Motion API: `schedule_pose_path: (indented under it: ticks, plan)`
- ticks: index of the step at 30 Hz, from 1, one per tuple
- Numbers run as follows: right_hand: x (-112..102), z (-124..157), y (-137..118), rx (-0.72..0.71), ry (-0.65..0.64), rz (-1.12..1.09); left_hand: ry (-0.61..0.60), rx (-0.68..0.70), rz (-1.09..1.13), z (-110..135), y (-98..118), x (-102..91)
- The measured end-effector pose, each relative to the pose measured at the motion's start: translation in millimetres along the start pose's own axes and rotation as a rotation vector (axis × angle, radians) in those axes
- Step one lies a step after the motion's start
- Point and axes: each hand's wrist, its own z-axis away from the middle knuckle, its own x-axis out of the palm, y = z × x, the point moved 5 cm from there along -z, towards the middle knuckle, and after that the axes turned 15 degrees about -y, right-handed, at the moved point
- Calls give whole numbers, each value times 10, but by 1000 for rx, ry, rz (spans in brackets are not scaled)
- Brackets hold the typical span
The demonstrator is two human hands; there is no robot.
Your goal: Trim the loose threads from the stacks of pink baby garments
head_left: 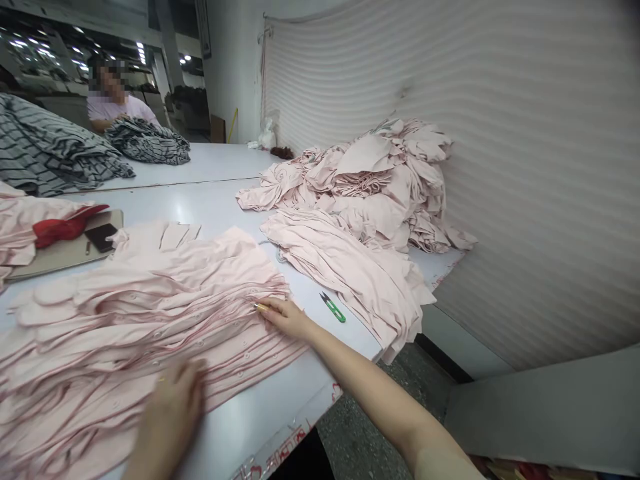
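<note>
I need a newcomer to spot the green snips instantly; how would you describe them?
On the white table, find the bare strip between the layered pink garments under the right hand and the pink bundle to their right. The green snips lie there, close to that hand. Their bright green handle and dark blades stand out against pale pink cloth on both sides.
</note>
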Motion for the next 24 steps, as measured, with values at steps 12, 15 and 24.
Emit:
schedule_pose_path:
  ticks: [12, 15, 24]
  plan:
    - [141, 1044, -8, 268, 31, 327, -144, 140, 8, -867, 964, 666]
    - [197, 956, 5, 240, 86, 338, -120, 124, 29, -928, 967, 679]
    - [410, 664, -90, 341, 108, 476, -74, 136, 192, -935, 1029, 633]
